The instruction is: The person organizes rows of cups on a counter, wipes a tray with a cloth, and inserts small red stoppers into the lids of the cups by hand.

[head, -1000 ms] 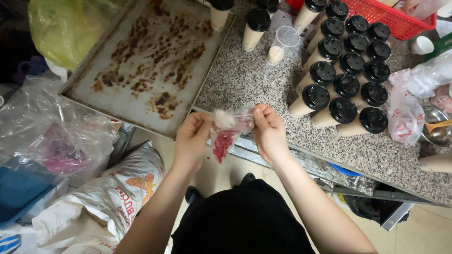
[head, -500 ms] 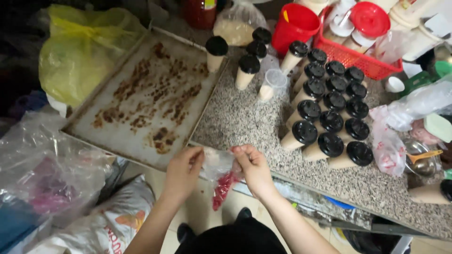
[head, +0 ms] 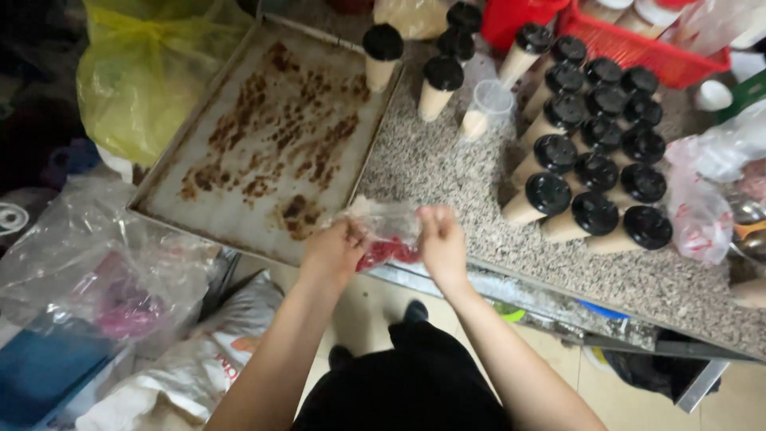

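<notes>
Left hand: the left hand (head: 333, 249) is at the near edge of the counter. Its fingers are curled and pinch the left side of a small clear plastic bag with red bits inside (head: 388, 239).

Right hand: the right hand (head: 441, 239) is just beside it. Its fingers are bent and pressed together on the right side of the same bag.

Bag: the bag hangs between the two hands, right at the front edge of the speckled grey stone counter (head: 431, 164). The red bits sit low in the bag. The top part is see-through and crinkled. I cannot tell if the bag rests on the counter edge or not.

Tray: a big flat metal baking tray with brown burnt marks (head: 271, 136) lies on the left part of the counter. Its near corner is just beside the left hand.

Cups: many pale drink cups with black lids (head: 594, 160) stand close together on the right part of the counter. One more black-lidded cup (head: 381, 54) stands at the far edge of the tray. A clear open plastic cup (head: 488, 108) stands near them with a little pale drink in it.

Basket: a red plastic basket (head: 654, 56) is behind the cups.

Bags around: a yellow plastic bag (head: 136, 72) is far left. A big crumpled clear plastic bag (head: 88, 263) lies lower left, well apart from the hands.

Body: the person's black clothes (head: 407, 383) show at the bottom.
</notes>
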